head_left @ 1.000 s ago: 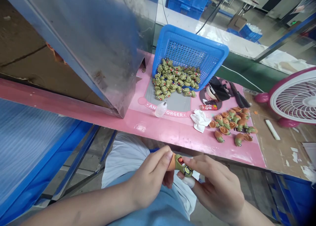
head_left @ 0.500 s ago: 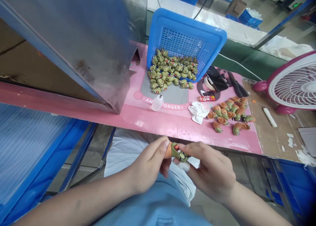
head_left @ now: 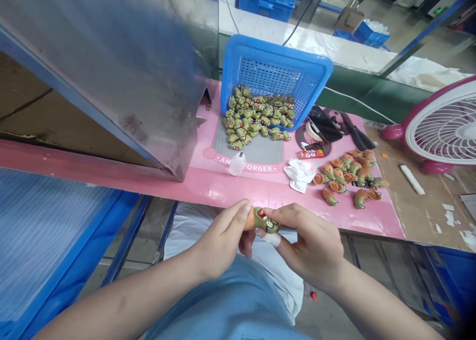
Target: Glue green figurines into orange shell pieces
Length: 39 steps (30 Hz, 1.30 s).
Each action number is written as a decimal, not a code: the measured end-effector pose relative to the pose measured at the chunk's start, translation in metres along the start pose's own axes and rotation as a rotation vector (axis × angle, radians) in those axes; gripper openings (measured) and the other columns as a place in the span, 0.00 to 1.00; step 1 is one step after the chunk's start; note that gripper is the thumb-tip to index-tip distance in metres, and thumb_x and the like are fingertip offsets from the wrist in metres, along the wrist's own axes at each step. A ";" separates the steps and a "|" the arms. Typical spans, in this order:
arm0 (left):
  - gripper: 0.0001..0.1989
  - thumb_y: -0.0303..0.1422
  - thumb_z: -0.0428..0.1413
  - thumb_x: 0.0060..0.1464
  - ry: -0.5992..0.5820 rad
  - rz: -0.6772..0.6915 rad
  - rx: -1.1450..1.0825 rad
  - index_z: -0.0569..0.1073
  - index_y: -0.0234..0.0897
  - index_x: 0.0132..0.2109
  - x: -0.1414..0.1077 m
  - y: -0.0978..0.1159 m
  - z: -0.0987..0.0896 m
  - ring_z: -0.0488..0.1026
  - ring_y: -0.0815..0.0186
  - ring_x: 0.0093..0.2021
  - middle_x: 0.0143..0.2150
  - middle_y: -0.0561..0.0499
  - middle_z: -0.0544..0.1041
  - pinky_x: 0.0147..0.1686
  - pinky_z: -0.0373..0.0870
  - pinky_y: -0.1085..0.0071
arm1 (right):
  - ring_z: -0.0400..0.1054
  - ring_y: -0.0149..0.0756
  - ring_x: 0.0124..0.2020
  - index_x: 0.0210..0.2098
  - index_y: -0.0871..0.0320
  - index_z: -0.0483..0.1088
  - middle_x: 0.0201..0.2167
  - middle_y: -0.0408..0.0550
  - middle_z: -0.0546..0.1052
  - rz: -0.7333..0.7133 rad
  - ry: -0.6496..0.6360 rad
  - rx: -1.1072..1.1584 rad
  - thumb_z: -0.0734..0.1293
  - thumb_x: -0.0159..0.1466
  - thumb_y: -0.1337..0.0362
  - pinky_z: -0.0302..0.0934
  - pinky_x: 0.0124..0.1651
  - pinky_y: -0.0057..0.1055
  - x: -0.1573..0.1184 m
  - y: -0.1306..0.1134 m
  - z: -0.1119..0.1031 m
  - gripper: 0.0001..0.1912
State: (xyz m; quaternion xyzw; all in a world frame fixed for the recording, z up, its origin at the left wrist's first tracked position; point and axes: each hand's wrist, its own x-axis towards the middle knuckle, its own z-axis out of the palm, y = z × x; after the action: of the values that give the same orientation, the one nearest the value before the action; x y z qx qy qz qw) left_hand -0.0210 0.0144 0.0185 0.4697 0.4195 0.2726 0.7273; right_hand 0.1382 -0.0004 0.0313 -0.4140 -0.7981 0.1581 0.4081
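Over my lap, just off the table's front edge, both hands hold one small toy figure part (head_left: 266,222), olive green with yellow-ringed eyes and a red mouth, joined to an orange piece (head_left: 250,218). My left hand (head_left: 225,238) is closed round the orange end. The thumb and fingers of my right hand (head_left: 310,243) pinch the green end; white tape wraps a digit. Several loose green parts (head_left: 256,119) spill from a tipped blue basket (head_left: 277,57). At the right lies a group of orange-and-green pieces (head_left: 347,174) like the held one.
A small clear bottle (head_left: 237,164) and a crumpled white tissue (head_left: 299,174) lie near the pink table edge (head_left: 208,189). A large metal box (head_left: 148,82) stands at left, a pink fan (head_left: 446,127) at right. Behind the tissue are a red packet (head_left: 311,154) and a phone (head_left: 325,124).
The camera view has shifted slightly, so the table sits lower in the picture. Both hands keep their grip on the toy part, with little change in their pose.
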 end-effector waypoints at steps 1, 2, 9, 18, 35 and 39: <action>0.20 0.44 0.37 0.60 0.000 0.000 -0.005 0.61 0.36 0.28 0.000 -0.001 0.000 0.64 0.71 0.22 0.21 0.55 0.63 0.27 0.64 0.72 | 0.67 0.28 0.26 0.40 0.62 0.66 0.26 0.44 0.72 -0.001 0.001 0.003 0.65 0.55 0.75 0.63 0.28 0.22 0.000 0.000 0.000 0.12; 0.20 0.44 0.37 0.60 -0.003 0.001 -0.008 0.61 0.36 0.28 0.000 -0.002 0.000 0.64 0.71 0.22 0.21 0.55 0.63 0.28 0.64 0.72 | 0.67 0.28 0.26 0.40 0.61 0.66 0.26 0.44 0.72 -0.004 0.005 0.007 0.64 0.55 0.76 0.63 0.28 0.22 -0.001 0.000 0.000 0.13; 0.19 0.42 0.37 0.60 -0.013 0.010 0.022 0.60 0.36 0.27 -0.001 -0.003 0.001 0.63 0.71 0.22 0.20 0.56 0.62 0.28 0.63 0.73 | 0.67 0.29 0.27 0.42 0.60 0.65 0.27 0.44 0.72 0.006 0.004 0.012 0.65 0.55 0.75 0.64 0.28 0.24 -0.003 0.002 0.003 0.15; 0.19 0.41 0.36 0.61 -0.020 0.022 0.068 0.60 0.36 0.28 -0.003 -0.002 0.001 0.63 0.71 0.23 0.21 0.56 0.62 0.30 0.63 0.73 | 0.67 0.29 0.28 0.43 0.61 0.65 0.28 0.45 0.73 -0.017 0.003 0.035 0.64 0.55 0.78 0.64 0.29 0.24 -0.006 0.001 0.002 0.17; 0.19 0.43 0.40 0.58 0.125 -0.017 -0.131 0.62 0.35 0.28 0.010 -0.019 -0.003 0.64 0.71 0.19 0.18 0.56 0.63 0.22 0.64 0.74 | 0.67 0.28 0.27 0.40 0.60 0.65 0.27 0.44 0.71 0.000 -0.059 -0.041 0.64 0.56 0.75 0.62 0.29 0.22 0.001 0.013 0.013 0.12; 0.18 0.43 0.39 0.58 0.078 -0.016 -0.088 0.62 0.36 0.27 0.011 -0.017 -0.004 0.63 0.71 0.19 0.19 0.56 0.63 0.22 0.64 0.74 | 0.67 0.28 0.28 0.40 0.61 0.65 0.27 0.44 0.71 -0.007 -0.055 -0.052 0.64 0.56 0.75 0.62 0.29 0.21 0.001 0.013 0.016 0.12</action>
State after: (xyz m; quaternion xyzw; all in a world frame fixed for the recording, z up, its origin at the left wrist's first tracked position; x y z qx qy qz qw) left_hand -0.0187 0.0178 -0.0017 0.4228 0.4388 0.3032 0.7326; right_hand 0.1326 0.0096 0.0145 -0.4174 -0.8143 0.1470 0.3757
